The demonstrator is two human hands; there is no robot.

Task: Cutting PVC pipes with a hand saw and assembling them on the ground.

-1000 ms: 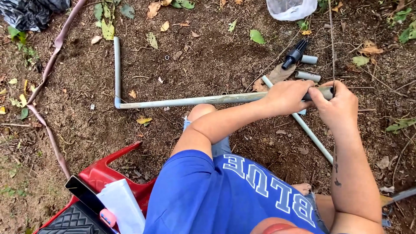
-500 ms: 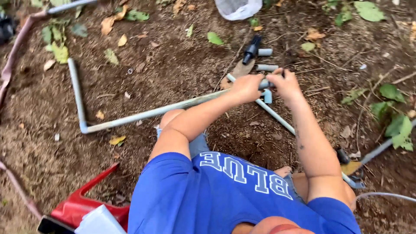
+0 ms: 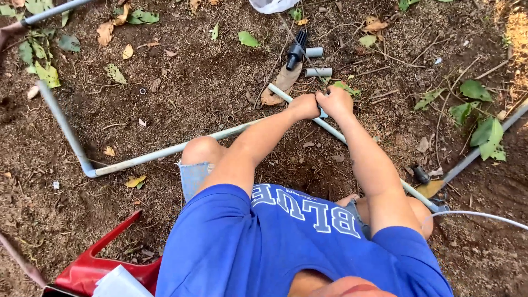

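Both of my hands meet at a joint of thin grey pipes lying on bare soil. My left hand (image 3: 304,106) is closed on the end of a long grey pipe (image 3: 165,150) that runs left to an elbow (image 3: 88,170). My right hand (image 3: 334,102) grips a fitting where that pipe meets a diagonal grey pipe (image 3: 335,133). The fitting itself is mostly hidden under my fingers. My bare knee (image 3: 201,149) rests just behind the long pipe.
A black-handled tool (image 3: 296,50) and two short pipe offcuts (image 3: 319,72) lie just beyond my hands. A white bag (image 3: 272,5) sits at the top edge. A red stool (image 3: 99,265) stands bottom left. A white hose (image 3: 484,215) and another grey pipe (image 3: 484,148) lie at the right, among leaves and twigs.
The view has swung, so the pipes and my hands sit further left and lower in frame. Both hands stay closed on the pipe joint.
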